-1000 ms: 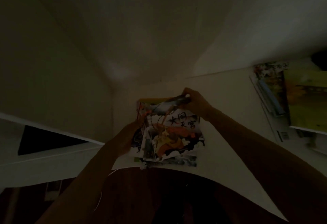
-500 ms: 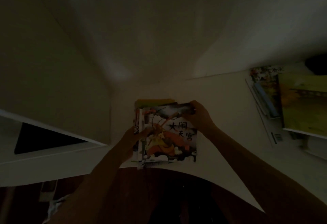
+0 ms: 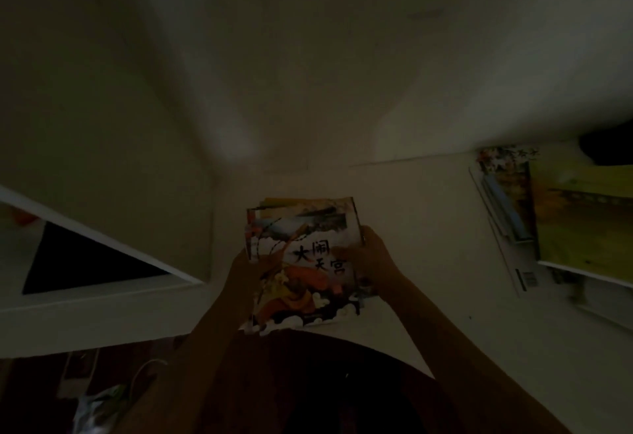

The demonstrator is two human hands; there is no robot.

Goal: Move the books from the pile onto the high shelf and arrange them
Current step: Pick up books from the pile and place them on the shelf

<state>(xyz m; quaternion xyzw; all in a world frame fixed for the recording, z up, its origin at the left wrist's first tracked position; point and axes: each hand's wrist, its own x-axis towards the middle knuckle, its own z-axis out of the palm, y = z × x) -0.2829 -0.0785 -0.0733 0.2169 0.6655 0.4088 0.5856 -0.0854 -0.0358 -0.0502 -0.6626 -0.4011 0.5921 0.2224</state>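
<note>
1. the scene is very dim; the person looks at a pale shelf surface point(image 3: 428, 214) with both arms reaching away from the camera.
2. a small stack of books point(image 3: 303, 259) sits near the middle of the shelf, its near edge at the curved front edge of the shelf. the top cover shows an orange figure, white clouds and large dark characters; a yellow book edge shows at the far side of the stack.
3. the left hand point(image 3: 245, 271) holds the left edge of the stack, fingers curled against it; the finger detail is lost in the dark.
4. the right hand point(image 3: 371, 260) grips the right edge of the stack, thumb on the top cover and the fingers wrapped round the side.
5. well apart on the right of the shelf lies a second group of books point(image 3: 507, 207), flat and fanned, with a large yellow-green cover point(image 3: 585, 221) on top and a white cover with a barcode showing below it.
6. a dark object point(image 3: 606, 145) sits at the far right edge, too dark to identify.
7. to the left, a white frame point(image 3: 102, 241) surrounds a dark triangular opening beside a pale wall that meets the shelf at a corner just left of the stack.
8. below the shelf edge the near area is dark brown; a pale cord point(image 3: 144, 372) and a crumpled light bag point(image 3: 99, 406) show at the lower left.
</note>
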